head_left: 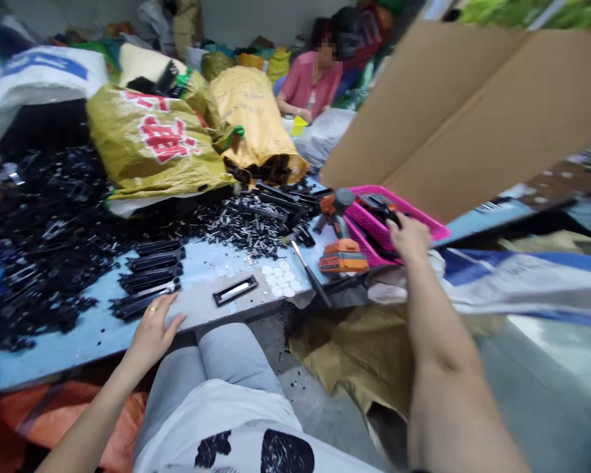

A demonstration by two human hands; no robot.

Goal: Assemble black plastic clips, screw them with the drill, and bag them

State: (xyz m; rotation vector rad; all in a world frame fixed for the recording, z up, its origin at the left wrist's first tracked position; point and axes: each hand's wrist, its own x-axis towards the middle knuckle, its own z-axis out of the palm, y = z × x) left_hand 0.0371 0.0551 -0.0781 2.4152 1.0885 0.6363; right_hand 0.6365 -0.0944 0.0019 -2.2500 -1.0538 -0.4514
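Note:
My left hand rests at the table's front edge, thumb apart from the fingers. Its fingertips are at the nearest of several long black plastic parts laid in a row. My right hand reaches to the right side of a pink basket, fingers bent around something dark. Blur hides what that is. Dark pieces lie inside the basket. Between my hands, a black rectangular frame with a pale strip lies on a grey board. White round discs are spread beside it.
An orange-and-black cordless drill stands left of the basket. A screwdriver overhangs the table edge. Black parts heap up at left, below a yellow sack. Cardboard rises at right. A person in pink sits opposite.

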